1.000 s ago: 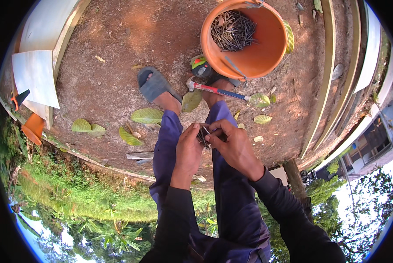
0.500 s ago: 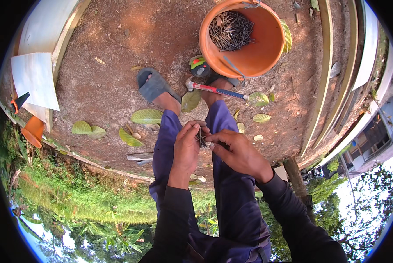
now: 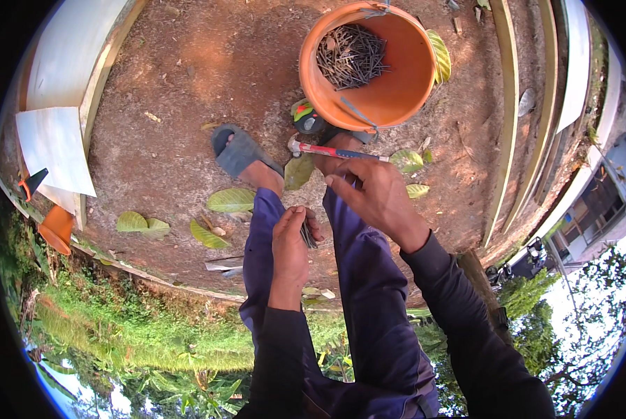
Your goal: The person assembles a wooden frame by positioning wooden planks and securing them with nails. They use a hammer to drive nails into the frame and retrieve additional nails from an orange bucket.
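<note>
My left hand (image 3: 291, 248) is closed around a small bunch of nails (image 3: 308, 236), held above my trouser legs. Their shafts stick out beside the fingers. Over my right knee, my right hand (image 3: 381, 199) has its thumb apart from the bent index finger, with nothing visible between them; the other fingers are partly hidden. Just beyond it lies a hammer (image 3: 334, 151) with a red and blue handle, across my right foot. An orange bucket (image 3: 410, 91) stands farther ahead, with many loose nails (image 3: 352, 57) in it.
A green and black tape measure (image 3: 307, 117) sits against the bucket. Wooden beams (image 3: 510, 105) run along the right. On the left are a pale sheet (image 3: 54, 150), a handsaw (image 3: 32, 183) and a smaller orange bucket (image 3: 56, 229). Leaves (image 3: 230, 200) lie on the soil.
My right hand has come away from the left and moved forward, toward the hammer. The left hand keeps the nails and has lowered slightly in the picture. The view has shifted a little.
</note>
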Demonstrator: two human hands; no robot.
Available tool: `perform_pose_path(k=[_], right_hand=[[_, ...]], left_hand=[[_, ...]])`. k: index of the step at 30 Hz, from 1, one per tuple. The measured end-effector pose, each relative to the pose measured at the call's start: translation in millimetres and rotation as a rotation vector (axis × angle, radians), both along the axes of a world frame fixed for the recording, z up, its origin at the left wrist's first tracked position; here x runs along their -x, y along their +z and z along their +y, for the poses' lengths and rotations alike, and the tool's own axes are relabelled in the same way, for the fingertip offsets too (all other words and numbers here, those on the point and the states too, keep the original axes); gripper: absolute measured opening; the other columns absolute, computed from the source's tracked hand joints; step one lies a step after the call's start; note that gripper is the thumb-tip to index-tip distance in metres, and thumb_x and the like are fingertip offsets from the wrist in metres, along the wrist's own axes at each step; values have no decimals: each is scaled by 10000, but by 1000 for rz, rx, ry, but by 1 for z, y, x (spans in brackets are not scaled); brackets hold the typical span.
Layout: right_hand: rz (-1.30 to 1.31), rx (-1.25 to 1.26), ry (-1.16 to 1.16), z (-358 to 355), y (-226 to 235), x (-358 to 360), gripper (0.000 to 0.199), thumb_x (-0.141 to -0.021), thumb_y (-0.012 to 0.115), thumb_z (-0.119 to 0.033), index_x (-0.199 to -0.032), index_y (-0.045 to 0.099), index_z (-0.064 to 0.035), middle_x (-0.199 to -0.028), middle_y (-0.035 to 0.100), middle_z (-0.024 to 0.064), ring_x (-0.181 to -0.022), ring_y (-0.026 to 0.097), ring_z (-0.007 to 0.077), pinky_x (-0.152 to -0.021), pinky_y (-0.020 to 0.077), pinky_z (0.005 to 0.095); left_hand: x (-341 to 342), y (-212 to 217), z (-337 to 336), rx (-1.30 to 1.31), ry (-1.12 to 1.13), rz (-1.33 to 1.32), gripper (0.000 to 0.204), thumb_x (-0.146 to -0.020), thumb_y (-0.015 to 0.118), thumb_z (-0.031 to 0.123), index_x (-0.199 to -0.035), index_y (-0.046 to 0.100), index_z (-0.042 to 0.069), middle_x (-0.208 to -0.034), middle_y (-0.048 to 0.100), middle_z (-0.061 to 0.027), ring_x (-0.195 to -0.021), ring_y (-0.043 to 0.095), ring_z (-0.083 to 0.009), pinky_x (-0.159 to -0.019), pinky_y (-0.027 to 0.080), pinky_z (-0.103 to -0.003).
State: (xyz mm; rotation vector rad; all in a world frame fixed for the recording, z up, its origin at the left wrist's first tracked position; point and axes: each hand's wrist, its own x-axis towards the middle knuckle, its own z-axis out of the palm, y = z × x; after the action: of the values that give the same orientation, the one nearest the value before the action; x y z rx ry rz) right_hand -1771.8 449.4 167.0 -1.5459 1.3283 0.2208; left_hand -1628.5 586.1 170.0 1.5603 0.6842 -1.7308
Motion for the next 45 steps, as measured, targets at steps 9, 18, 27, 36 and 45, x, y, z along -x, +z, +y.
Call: perform_pose_path(k=[9,18,27,36,45], right_hand=[[229,320,109,-75,-196,71,215,-899,668,-214,-1048,733,-73,-969,709,191,-922,688,394,-833,544,477],[414,517,-412,-54,-247,62,282,-835,640,-176,-1045,625,11,-959,651,236,-916,653,435,-852,519,505],[623,486,-121,-55,-280,80,339,-823,720,-223,-1033,643,33,-972,698,236,-941,697,376,-851,546,462],[346,454,-558,-66,-271,58,337,-799,774,-248,-849,660,66,-863,701,289,-905,694,469,-825,555,472],[402,780,-117,-64,-293,90,234,-905,712,-286,-996,779,-80,-832,736,137,-741,723,277,-707,572,377]], left_hand=[[4,-2,3,-50,-114,-50,219,-1025,562,218,-904,607,40,-751,574,-36,-626,558,-142,-623,473,-298],[13,-1,7,-9,-120,-29,216,-1026,558,232,-932,616,46,-769,606,-48,-638,581,-158,-622,481,-310],[16,4,2,-21,-113,-10,250,-1031,553,226,-858,604,52,-735,571,-23,-620,547,-117,-622,450,-272],[20,14,2,-19,-147,7,237,-1025,560,245,-922,621,41,-746,607,-52,-632,588,-154,-607,482,-305],[23,14,0,-3,-118,25,226,-1027,574,223,-899,631,46,-758,597,-28,-628,558,-120,-621,468,-277]])
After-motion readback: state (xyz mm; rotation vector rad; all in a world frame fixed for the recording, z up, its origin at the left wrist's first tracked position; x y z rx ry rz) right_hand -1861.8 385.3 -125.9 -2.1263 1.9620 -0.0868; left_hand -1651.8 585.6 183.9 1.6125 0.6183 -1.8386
